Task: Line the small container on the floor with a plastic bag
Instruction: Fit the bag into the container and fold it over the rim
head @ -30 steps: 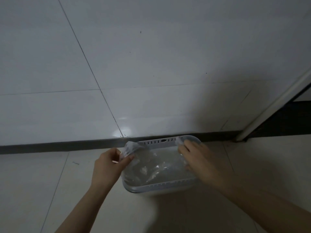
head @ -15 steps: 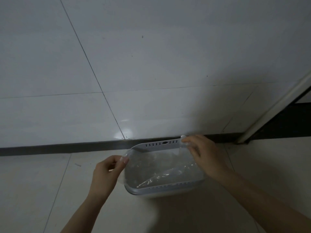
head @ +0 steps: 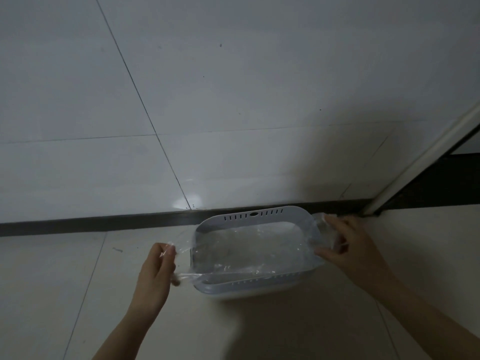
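left hand pinching plastic bag, right hand pinching it, stretched over container

No text, label, brand or number can be read anywhere, not even on the container.

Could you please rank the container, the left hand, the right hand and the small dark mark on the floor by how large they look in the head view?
1. Container
2. Right hand and left hand: they look alike, so no ranking.
3. Dark mark
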`<action>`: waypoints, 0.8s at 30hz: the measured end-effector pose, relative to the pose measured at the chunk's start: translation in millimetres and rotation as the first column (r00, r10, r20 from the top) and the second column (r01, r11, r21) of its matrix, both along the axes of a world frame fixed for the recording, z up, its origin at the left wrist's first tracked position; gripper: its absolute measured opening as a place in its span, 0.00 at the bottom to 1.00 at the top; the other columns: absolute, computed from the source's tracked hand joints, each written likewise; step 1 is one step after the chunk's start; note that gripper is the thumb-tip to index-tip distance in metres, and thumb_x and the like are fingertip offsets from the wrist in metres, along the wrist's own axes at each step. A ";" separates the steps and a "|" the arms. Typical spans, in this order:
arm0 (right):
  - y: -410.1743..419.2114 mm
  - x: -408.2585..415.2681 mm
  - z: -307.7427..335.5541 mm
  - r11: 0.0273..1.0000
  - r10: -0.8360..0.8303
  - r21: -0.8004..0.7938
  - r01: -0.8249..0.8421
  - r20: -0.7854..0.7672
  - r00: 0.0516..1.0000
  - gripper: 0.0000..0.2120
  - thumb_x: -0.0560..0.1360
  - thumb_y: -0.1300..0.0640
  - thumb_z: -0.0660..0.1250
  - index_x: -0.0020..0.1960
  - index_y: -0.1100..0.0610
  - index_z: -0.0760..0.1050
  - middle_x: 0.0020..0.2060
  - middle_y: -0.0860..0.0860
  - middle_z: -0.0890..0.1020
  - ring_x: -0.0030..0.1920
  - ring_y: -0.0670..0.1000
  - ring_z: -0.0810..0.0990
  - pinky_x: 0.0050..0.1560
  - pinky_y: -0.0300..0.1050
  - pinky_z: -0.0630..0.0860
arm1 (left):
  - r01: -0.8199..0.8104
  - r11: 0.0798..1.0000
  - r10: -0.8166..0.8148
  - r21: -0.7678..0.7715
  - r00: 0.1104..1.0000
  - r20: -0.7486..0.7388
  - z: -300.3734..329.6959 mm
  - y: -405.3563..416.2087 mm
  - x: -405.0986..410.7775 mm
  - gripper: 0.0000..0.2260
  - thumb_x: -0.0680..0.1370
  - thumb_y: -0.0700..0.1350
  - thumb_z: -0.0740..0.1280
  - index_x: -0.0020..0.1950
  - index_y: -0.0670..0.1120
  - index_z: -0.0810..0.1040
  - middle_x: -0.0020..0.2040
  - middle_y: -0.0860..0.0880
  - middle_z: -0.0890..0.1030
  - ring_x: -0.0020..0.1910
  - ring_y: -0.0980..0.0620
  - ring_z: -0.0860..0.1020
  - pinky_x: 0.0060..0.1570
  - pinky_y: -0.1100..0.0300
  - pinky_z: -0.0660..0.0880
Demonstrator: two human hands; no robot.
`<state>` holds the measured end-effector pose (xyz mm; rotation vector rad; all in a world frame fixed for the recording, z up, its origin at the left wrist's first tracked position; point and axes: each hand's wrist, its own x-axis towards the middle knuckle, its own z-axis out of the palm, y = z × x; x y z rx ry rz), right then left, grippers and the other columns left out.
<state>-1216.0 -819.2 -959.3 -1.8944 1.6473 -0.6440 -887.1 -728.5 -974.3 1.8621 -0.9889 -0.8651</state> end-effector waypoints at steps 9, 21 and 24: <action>36.7 -7.2 -10.0 0.921 -0.346 0.212 0.326 0.065 0.936 0.22 0.70 0.56 0.71 0.62 0.58 0.72 0.50 0.54 0.71 0.40 0.46 0.75 0.38 0.38 0.71 | -0.142 0.962 0.131 0.231 0.989 0.064 -21.9 23.9 5.7 0.10 0.78 0.48 0.60 0.45 0.41 0.71 0.43 0.37 0.81 0.34 0.45 0.80 0.40 0.50 0.74; -9.9 24.8 19.9 0.876 0.264 -0.207 -0.436 -0.550 0.792 0.21 0.60 0.67 0.67 0.53 0.60 0.79 0.46 0.56 0.84 0.45 0.59 0.78 0.44 0.52 0.77 | 0.439 0.895 -0.352 0.081 0.582 0.733 31.2 -39.7 -27.7 0.15 0.71 0.42 0.70 0.58 0.52 0.79 0.64 0.48 0.77 0.52 0.45 0.81 0.47 0.54 0.77; -21.7 34.3 20.7 0.903 0.248 -0.126 -0.411 -0.627 0.738 0.17 0.55 0.64 0.77 0.43 0.59 0.80 0.34 0.53 0.83 0.34 0.58 0.78 0.29 0.49 0.76 | 0.336 0.919 -0.373 0.208 0.563 0.737 25.5 -48.9 -23.1 0.17 0.67 0.46 0.75 0.55 0.50 0.80 0.60 0.47 0.79 0.47 0.41 0.82 0.42 0.52 0.78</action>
